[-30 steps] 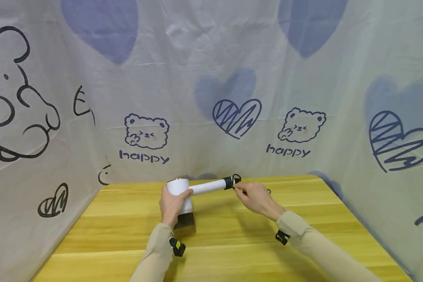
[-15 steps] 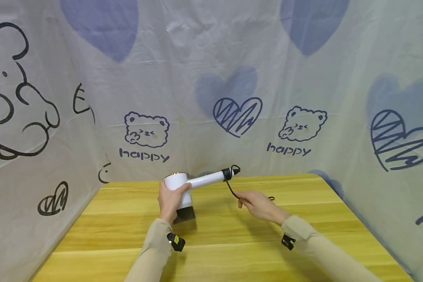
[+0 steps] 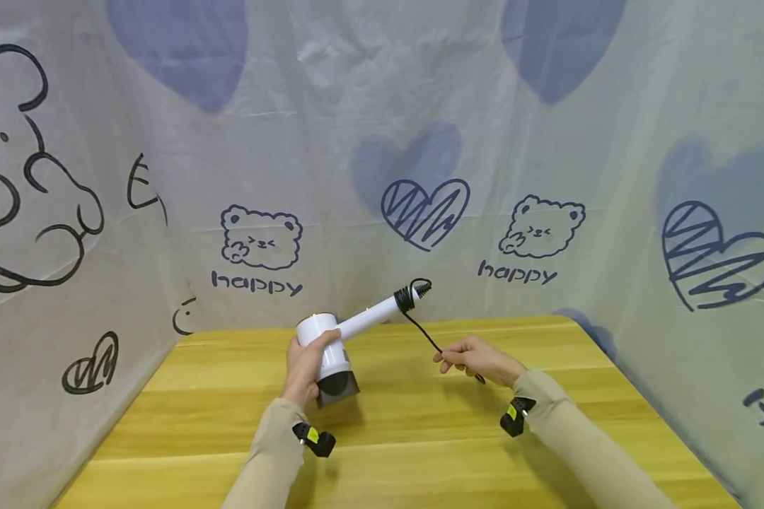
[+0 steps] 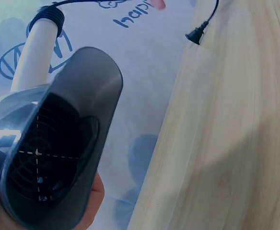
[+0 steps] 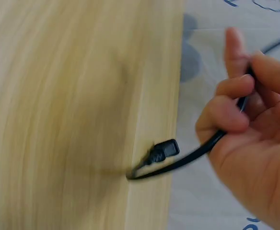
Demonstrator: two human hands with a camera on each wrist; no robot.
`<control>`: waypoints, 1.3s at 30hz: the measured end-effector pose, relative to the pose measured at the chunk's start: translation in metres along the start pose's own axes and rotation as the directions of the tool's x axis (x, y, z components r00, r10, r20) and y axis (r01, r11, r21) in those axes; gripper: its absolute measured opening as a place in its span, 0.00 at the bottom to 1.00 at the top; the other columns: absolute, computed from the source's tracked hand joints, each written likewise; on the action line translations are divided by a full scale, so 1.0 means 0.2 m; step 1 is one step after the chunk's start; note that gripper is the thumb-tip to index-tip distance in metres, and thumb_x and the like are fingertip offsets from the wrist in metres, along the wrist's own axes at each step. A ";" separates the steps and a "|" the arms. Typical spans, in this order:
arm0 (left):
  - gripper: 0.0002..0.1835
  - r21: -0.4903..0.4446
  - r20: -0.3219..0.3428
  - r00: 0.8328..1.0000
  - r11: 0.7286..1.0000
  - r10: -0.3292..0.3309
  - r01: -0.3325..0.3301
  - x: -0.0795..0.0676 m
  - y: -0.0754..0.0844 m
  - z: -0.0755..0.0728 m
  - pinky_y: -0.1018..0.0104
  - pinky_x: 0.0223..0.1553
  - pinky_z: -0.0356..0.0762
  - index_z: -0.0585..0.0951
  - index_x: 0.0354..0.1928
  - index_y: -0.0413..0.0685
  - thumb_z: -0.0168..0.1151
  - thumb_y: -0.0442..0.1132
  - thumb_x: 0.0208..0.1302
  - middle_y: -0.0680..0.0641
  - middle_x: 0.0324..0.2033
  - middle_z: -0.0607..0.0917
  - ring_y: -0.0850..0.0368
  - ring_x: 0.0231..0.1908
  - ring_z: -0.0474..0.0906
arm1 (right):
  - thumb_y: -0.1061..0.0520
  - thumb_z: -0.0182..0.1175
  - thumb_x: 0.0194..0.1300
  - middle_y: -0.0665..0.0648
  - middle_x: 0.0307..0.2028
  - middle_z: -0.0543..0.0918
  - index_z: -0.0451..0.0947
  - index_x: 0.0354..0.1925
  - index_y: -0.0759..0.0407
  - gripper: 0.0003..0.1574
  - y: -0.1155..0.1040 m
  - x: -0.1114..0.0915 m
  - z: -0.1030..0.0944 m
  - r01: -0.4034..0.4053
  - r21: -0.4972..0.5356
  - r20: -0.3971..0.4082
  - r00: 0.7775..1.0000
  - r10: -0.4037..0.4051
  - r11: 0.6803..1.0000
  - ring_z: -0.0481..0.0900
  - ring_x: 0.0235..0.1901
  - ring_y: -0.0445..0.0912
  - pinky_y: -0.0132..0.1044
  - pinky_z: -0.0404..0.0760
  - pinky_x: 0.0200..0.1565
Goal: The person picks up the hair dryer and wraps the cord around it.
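A white hair dryer (image 3: 318, 330) is held above the table by my left hand (image 3: 302, 367), which grips its barrel with the thumb across the front. Its dark flat nozzle (image 4: 99, 76) faces the left wrist camera, and the handle (image 3: 369, 318) slants up to the right. Black cord (image 3: 404, 299) is wound round the handle's end, with a loop standing out. From there a length runs down to my right hand (image 3: 484, 360), whose curled fingers pinch it. Beyond that hand the cord bends back to a black plug (image 5: 165, 149) hanging free.
The wooden table (image 3: 420, 452) spreads under both hands. A pale cloth (image 3: 356, 85) printed with hearts and bears hangs behind it and along both sides. Each sleeve carries a small black camera (image 3: 517, 416) at the wrist.
The handle has tilted up and its end has risen. My right hand has moved down and slightly right, drawing a length of cord away from the wound coil.
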State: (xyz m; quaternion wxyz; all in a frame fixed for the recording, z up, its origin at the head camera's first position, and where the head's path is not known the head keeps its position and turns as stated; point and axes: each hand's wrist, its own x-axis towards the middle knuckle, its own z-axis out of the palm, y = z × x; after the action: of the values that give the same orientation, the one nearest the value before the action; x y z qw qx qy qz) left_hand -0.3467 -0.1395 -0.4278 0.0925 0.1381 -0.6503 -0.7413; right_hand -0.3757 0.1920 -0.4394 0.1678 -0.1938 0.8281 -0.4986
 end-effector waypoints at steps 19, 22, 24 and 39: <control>0.37 0.015 0.199 0.980 1.000 -0.021 0.019 -0.02 -0.03 0.01 0.60 0.34 0.83 0.69 0.60 0.42 0.73 0.48 0.52 0.43 0.40 0.81 0.53 0.32 0.81 | 0.57 0.60 0.67 0.55 0.33 0.88 0.85 0.46 0.65 0.15 -0.01 0.01 -0.06 -0.178 -0.074 -0.196 0.967 0.161 0.981 0.54 0.16 0.39 0.28 0.54 0.17; 0.35 0.015 0.221 0.975 1.000 -0.027 0.024 -0.02 -0.04 0.01 0.60 0.34 0.83 0.70 0.59 0.42 0.73 0.48 0.53 0.43 0.38 0.81 0.53 0.32 0.81 | 0.52 0.66 0.61 0.52 0.25 0.86 0.87 0.34 0.63 0.13 -0.01 0.04 -0.06 -0.180 -0.190 -0.287 0.950 0.120 0.965 0.53 0.14 0.39 0.29 0.52 0.18; 0.35 0.020 0.232 0.972 0.999 -0.034 0.030 -0.02 -0.05 0.01 0.60 0.34 0.83 0.70 0.59 0.42 0.73 0.48 0.53 0.43 0.38 0.81 0.53 0.32 0.81 | 0.50 0.69 0.58 0.52 0.21 0.84 0.87 0.26 0.60 0.15 -0.02 0.06 -0.05 -0.187 -0.244 -0.321 0.941 0.102 0.952 0.55 0.15 0.40 0.31 0.53 0.19; 0.38 0.150 0.390 0.910 0.985 -0.138 0.085 -0.03 -0.09 -0.02 0.56 0.35 0.85 0.67 0.64 0.47 0.71 0.50 0.53 0.40 0.41 0.82 0.50 0.33 0.83 | 0.56 0.68 0.59 0.54 0.22 0.83 0.83 0.20 0.59 0.14 -0.14 0.12 -0.13 -0.151 -0.373 -0.503 0.862 -0.062 0.915 0.63 0.18 0.41 0.30 0.62 0.21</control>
State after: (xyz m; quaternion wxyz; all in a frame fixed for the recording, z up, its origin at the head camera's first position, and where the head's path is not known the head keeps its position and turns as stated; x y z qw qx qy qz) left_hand -0.3393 -0.1381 -0.4448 -0.0938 0.0267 -0.6934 -0.7139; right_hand -0.4039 0.1890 -0.4052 -0.0864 -0.0669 0.9312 -0.3478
